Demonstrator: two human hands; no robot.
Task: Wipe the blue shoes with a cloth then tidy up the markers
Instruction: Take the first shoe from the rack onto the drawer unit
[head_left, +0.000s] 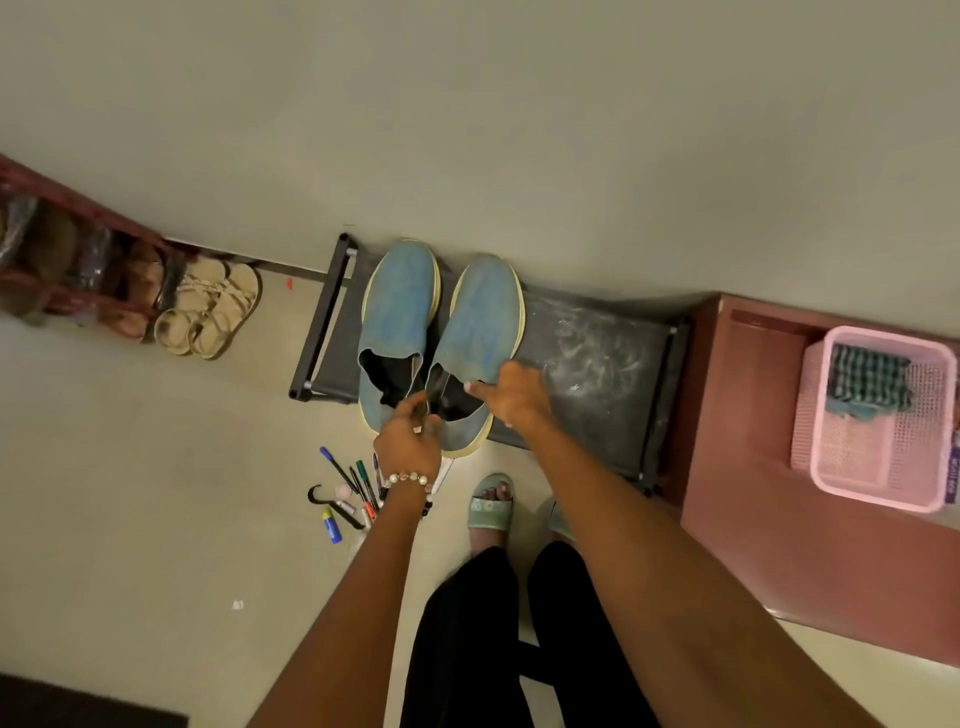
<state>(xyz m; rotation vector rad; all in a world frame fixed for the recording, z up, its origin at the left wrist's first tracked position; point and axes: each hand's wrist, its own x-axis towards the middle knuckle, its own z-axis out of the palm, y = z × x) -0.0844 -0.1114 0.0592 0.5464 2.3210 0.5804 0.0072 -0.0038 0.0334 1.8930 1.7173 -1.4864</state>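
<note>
Blue shoes: a pair of slip-ons, the left one (397, 312) and the right one (480, 332), side by side and nearly touching on the dark low rack (597, 358) against the wall, toes toward the wall, heels hanging just over its near edge.
Look of the shoes: faded, dusty blue fabric uppers with paler worn patches, pale yellow sole edging all round, dark linings showing at the openings.
Left hand (408, 441): at the heel of the right shoe, between the two openings; its grip is clenched on the collar edge there, fingers curled over the rim. A pearl bead bracelet (410, 477) sits on that wrist.
Right hand (514, 395): on the outer side of the right shoe's opening, thumb stretched along the collar, fingers curled on the shoe's side, so this grip too holds the shoe.
Rack surface: grey-white dust smears (592, 353) to the right of the shoes.
Markers (358, 486): a loose scatter on the floor just in front of the rack's left part, beside the left wrist; blue, green, red and black caps show.
Cloth (867, 382): a dark green striped one, lying in the pink basket (878, 496) on the reddish cabinet (753, 467) to the right.
Other footwear: beige sandals (210, 312) on the floor to the left, near a red shoe rack (62, 208).
</note>
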